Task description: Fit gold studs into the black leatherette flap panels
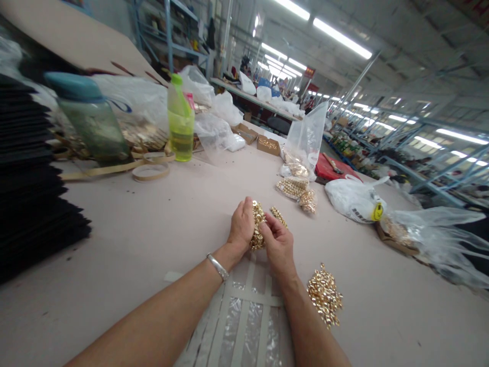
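Small gold metal pieces (257,229) are bunched between my two hands above the table (153,265). My left hand (242,224), with a silver bracelet on its wrist, cups the bunch from the left. The thumb and fingers of my right hand (278,242) close on its right side. Just behind my right hand lies a short row of gold pieces (278,216). A loose gold pile (324,294) is to the right of my right forearm. Beneath my forearms is a clear plastic sheet with pale tape strips (239,326).
A black stack (34,193) stands at the left, near a green bottle (91,122) and a yellow spray bottle (181,122). Tape rolls (151,172) lie by them. Bags of gold parts (292,187), a white bag (353,199) and a red item (336,167) are at the right.
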`<state>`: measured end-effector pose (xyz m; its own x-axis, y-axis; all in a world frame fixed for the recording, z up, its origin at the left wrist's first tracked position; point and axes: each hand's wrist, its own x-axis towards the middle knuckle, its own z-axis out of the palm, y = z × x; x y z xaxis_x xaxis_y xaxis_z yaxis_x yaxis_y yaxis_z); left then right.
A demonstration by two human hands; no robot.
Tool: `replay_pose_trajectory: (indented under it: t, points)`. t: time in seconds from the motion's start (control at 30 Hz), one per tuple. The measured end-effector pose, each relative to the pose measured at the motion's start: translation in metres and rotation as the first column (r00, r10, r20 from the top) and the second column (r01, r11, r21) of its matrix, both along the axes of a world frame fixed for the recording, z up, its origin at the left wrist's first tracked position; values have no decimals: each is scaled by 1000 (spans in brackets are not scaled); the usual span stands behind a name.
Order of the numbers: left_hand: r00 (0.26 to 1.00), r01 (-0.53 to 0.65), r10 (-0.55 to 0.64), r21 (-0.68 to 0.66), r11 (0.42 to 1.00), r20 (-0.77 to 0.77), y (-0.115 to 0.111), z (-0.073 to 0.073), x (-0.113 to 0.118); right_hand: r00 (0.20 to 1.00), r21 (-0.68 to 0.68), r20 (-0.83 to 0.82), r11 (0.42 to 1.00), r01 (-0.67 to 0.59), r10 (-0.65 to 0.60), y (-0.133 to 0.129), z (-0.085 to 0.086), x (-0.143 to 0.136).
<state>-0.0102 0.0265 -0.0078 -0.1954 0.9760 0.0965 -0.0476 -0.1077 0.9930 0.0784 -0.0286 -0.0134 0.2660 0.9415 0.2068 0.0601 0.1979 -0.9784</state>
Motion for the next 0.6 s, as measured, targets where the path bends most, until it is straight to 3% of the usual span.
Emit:
replay_pose_trajectory:
  t: [0.07, 0.27, 0.6]
  points:
    - [1000, -7, 7, -3, 1000, 2, 1, 0, -1, 999, 17, 32, 999, 29, -29, 0, -1, 0]
    - [999, 15, -15, -16, 1000, 30, 2, -2, -3, 989, -20, -114, 995, -99, 96, 1, -1, -3]
    - [998, 27, -26, -15, 1000, 51, 1, 2, -4, 995, 21, -55, 996, -82, 83, 0, -2, -2]
